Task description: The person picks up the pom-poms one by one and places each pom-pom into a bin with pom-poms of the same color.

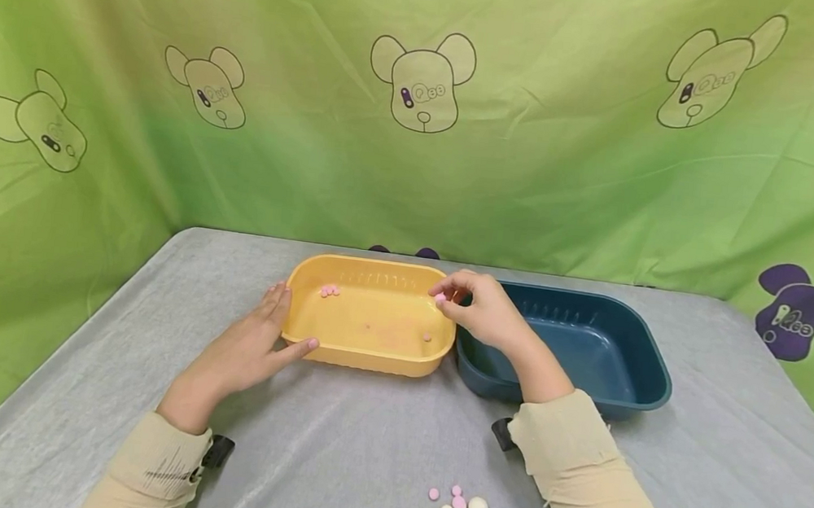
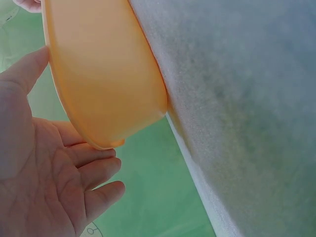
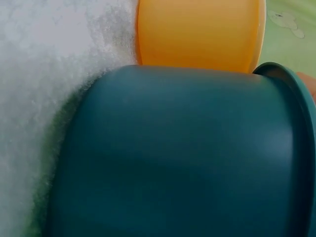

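Observation:
My left hand rests against the left end of a yellow basin, thumb at the front rim and fingers along the side. In the left wrist view its fingers reach loosely around the basin's corner. Over the basin's right end, my right hand pinches a small pink ball between thumb and fingertips. Inside the basin lie a cluster of small pink balls at the back left and one pink ball at the right. Only a sliver of the right hand shows in the right wrist view.
A dark blue basin stands against the yellow one, under my right wrist; its outer wall fills the right wrist view. Several white balls and pink balls lie near the front of the grey cloth. A green curtain hangs behind.

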{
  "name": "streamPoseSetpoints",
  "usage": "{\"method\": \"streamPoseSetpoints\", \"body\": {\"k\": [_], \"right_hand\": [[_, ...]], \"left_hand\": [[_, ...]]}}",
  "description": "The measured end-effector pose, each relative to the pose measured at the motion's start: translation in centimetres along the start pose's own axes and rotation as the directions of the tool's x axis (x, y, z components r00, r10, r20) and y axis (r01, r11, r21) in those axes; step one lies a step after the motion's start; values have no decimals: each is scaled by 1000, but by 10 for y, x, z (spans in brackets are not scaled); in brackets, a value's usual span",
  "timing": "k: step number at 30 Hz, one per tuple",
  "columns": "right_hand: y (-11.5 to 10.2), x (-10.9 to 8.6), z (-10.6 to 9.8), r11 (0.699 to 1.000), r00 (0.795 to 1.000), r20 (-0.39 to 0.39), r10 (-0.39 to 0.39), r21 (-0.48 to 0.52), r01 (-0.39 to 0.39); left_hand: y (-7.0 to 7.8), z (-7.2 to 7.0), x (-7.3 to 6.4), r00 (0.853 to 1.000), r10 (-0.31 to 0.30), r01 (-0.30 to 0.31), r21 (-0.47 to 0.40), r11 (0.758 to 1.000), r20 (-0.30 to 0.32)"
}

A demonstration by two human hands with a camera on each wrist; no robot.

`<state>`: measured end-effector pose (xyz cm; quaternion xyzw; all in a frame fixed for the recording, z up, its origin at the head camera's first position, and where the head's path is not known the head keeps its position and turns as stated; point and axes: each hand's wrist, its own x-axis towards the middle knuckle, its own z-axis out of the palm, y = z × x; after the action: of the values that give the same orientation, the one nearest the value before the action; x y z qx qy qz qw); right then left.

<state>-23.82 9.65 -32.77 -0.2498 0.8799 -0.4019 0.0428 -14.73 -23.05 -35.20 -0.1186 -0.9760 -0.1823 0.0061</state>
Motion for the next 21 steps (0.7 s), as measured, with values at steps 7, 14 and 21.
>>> {"method": "streamPoseSetpoints", "body": {"k": [7,14,21], "right_hand": [[4,3,2,1000,1000,0,-5,22,5],[5,5,3,1000,1000,0,5,12,-5],[6,5,4,1000,999,11,31,-2,-31]], "left_hand": [[1,0,-1,1000,-5,5,-8,1000,6],[0,0,-1,1000,-1,1,-4,1000,1],[0,0,0,1000,3,-3,-7,1000,2]]}}
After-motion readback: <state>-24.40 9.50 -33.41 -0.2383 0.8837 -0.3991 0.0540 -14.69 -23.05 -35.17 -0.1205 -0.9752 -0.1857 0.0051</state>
